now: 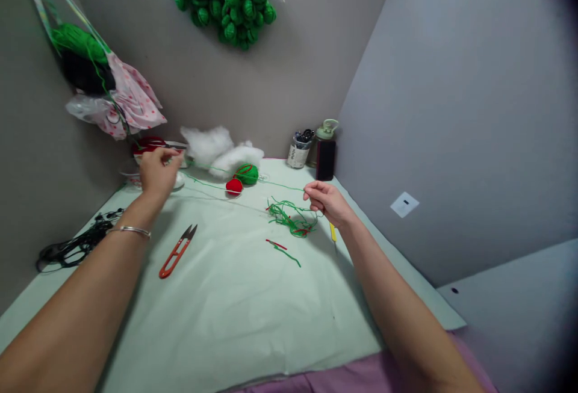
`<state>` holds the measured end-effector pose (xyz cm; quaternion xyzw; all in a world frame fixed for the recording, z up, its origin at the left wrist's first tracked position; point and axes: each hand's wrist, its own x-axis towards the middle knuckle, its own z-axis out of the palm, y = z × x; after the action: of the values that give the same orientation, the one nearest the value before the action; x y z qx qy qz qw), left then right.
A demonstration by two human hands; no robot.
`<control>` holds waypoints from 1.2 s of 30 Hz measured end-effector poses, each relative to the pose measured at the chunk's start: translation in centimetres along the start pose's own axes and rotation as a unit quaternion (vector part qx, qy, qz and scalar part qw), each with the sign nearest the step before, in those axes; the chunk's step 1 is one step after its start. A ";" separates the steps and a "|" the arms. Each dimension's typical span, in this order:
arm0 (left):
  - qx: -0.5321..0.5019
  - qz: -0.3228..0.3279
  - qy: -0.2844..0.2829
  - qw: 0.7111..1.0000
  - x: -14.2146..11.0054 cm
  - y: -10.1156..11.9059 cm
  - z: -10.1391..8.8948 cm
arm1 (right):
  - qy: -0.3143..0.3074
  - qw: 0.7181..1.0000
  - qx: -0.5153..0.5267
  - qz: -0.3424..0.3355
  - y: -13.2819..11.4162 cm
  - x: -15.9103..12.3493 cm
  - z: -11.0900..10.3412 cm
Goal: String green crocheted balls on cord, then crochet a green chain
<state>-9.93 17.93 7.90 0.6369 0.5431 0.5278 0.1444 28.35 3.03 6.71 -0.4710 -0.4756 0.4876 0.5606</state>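
Observation:
My right hand (329, 199) is closed in a pinch on a thin green yarn strand (283, 185). The strand runs left across the table toward my left hand (159, 170), whose fingers are drawn together around its far end, by the red-handled scissors (151, 144). Below my right hand lies a tangle of green yarn scraps (293, 218) with bits of red in it. A red crochet hook or short red piece (276, 244) and a cut green strand (289, 256) rest in front. Behind the strand sit a green ball (248, 175) and a red ball (233, 187).
Orange thread snips (176, 253) lie at centre left, black cords (83, 242) farther left. White stuffing (221, 149), a pen cup (298, 153), a bottle (327, 130) and a dark phone (326, 160) stand at the back. A pink dotted bag (130, 95) with green yarn hangs left.

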 end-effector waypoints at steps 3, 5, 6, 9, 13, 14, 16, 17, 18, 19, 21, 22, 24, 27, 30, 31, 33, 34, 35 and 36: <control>0.015 0.059 -0.017 0.998 -3.2 3.4 2.6 | -0.032 0.999 -0.011 0.003 -0.1 -0.1 1.7; -0.111 0.061 -0.159 0.979 -6.1 6.6 5.0 | -0.060 0.998 -0.026 0.003 -0.4 -0.2 3.3; -0.183 0.048 -0.258 0.948 -7.4 8.1 6.0 | -0.071 0.997 -0.031 0.002 -0.5 -0.3 4.0; -0.238 0.006 -0.518 0.822 -9.6 10.7 7.3 | -0.082 0.996 -0.032 -0.003 -0.7 -0.5 5.0; -0.226 0.016 -0.485 0.845 -7.8 9.3 5.3 | -0.056 0.998 -0.028 -0.002 0.1 -0.2 3.2; -0.257 -0.004 -0.423 0.869 -6.7 8.5 4.3 | -0.044 0.998 -0.034 -0.002 0.5 0.0 2.4; -0.339 -0.057 -0.266 0.901 -4.2 6.9 2.2 | -0.015 0.998 -0.066 -0.004 1.3 0.4 0.8; -0.376 -0.074 -0.181 0.906 -3.0 6.0 1.0 | -0.002 0.996 -0.088 -0.002 1.6 0.6 0.2; -0.403 -0.080 -0.104 0.906 -1.9 5.1 -0.2 | 0.009 0.994 -0.108 0.003 1.9 0.8 -0.4; -0.408 -0.081 -0.070 0.907 -0.9 4.1 -1.3 | 0.017 0.992 -0.124 0.008 2.2 0.9 -0.8; -0.396 -0.082 -0.023 0.914 0.5 2.2 -3.4 | 0.024 0.990 -0.141 0.017 2.6 1.1 -1.2; -0.389 -0.081 0.003 0.918 1.0 1.3 -4.3 | 0.024 0.989 -0.144 0.020 2.7 1.1 -1.2; -0.390 -0.079 0.042 0.916 1.4 0.1 -5.2 | 0.017 0.989 -0.142 0.025 2.7 1.1 -1.0; -0.418 -0.097 0.036 0.902 0.2 0.9 -4.2 | 0.004 0.992 -0.119 0.029 2.4 1.0 -0.2; -0.424 -0.167 -0.123 0.882 -3.2 4.3 -0.7 | -0.012 0.996 -0.082 0.015 1.6 0.7 1.3; -0.399 -0.167 -0.195 0.881 -4.7 5.6 0.7 | -0.022 0.997 -0.072 0.009 1.4 0.6 2.0; -0.337 -0.145 -0.332 0.869 -7.8 7.9 3.4 | -0.050 0.997 -0.061 0.003 0.9 0.2 3.4; -0.316 -0.131 -0.391 0.854 -9.2 8.7 4.5 | -0.064 0.996 -0.059 0.001 0.7 0.0 4.1; -0.298 -0.118 -0.444 0.837 -10.4 9.4 5.3 | -0.075 0.995 -0.061 0.000 0.6 -0.2 4.6; -0.281 -0.093 -0.495 0.817 -11.2 9.8 5.9 | -0.083 0.994 -0.064 -0.002 0.5 -0.3 5.0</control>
<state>1.88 7.14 7.12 0.6903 0.2827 0.2551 0.6152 23.30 3.05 6.69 -0.4625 -0.5517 0.4926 0.4889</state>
